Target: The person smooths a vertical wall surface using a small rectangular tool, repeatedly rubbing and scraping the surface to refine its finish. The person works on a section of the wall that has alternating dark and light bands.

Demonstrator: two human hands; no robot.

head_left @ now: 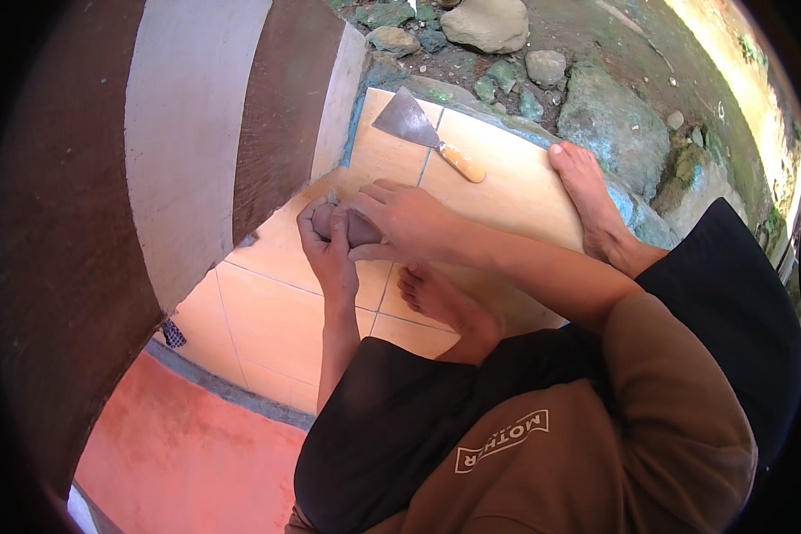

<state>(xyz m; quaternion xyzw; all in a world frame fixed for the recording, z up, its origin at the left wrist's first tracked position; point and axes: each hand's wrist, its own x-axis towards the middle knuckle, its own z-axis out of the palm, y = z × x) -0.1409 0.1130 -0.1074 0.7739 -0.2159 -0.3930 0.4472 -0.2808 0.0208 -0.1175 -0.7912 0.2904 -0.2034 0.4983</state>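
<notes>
Both my hands are closed around a grey-brown lump of clay [362,230], held a little above the tiles. My left hand [331,255] cups it from the left and below, its thumb against the front. From the right, my right hand [408,219] wraps over the top and side, so part of the lump is hidden. A thin, pale pointed bit sticks up at the far side of the lump; I cannot make out what it is. Beyond my hands, a putty knife [432,138] with a wide metal blade and a worn wooden handle lies flat on the tiles.
Pale orange tiles [271,307] form a ledge under my bare feet. A brown and white striped pillar [196,133] stands close on the left. Rocks [610,125] and bare soil border the far edge. A red floor [191,445] lies at lower left.
</notes>
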